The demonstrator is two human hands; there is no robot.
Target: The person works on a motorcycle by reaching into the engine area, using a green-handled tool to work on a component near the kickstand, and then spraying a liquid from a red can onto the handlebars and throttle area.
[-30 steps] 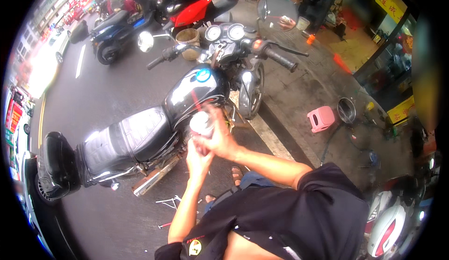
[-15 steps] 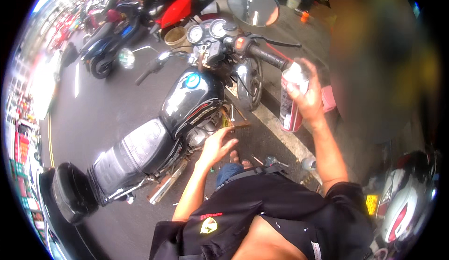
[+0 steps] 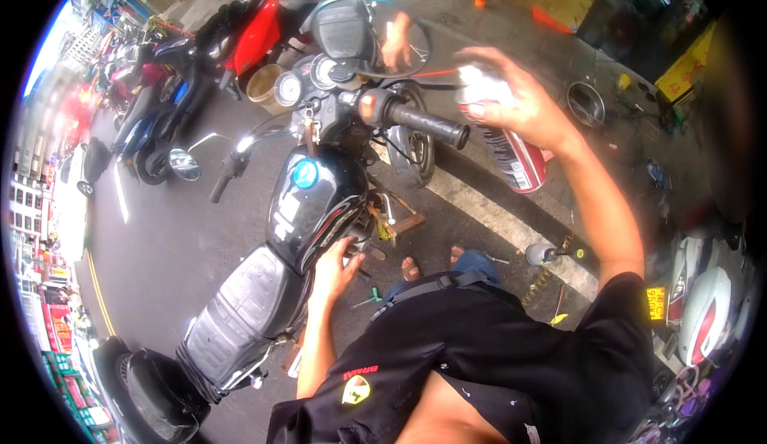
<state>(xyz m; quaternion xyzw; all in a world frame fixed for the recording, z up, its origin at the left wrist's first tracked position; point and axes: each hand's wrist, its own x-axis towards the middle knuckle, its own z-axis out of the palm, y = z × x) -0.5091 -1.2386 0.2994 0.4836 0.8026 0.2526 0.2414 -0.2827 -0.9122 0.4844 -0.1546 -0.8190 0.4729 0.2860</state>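
Observation:
My right hand (image 3: 511, 101) is wrapped round a red-and-white spray can (image 3: 519, 160) with a white top and thin red straw, held tilted just right of the black motorcycle's right handlebar grip (image 3: 427, 123). The straw points left across the handlebar area, near the round mirror (image 3: 339, 33). My left hand (image 3: 335, 264) is open, thumb and fingers apart, beside the engine below the glossy black fuel tank (image 3: 315, 220) with its blue cap (image 3: 305, 172); whether it touches the bike I cannot tell. The ridged seat (image 3: 236, 316) runs toward the lower left.
A red scooter (image 3: 252, 37) and dark blue scooters (image 3: 152, 160) stand behind, by a bucket (image 3: 264, 85). A metal basin (image 3: 585, 101) lies right. Near my feet are a small container (image 3: 539, 254) and green tool (image 3: 374, 296). A white scooter (image 3: 703, 316) stands at lower right.
My hands have parted: the right has carried the can up and right, past the right grip, tilting it leftward; the left has let go and moved down beside the engine. My view has shifted.

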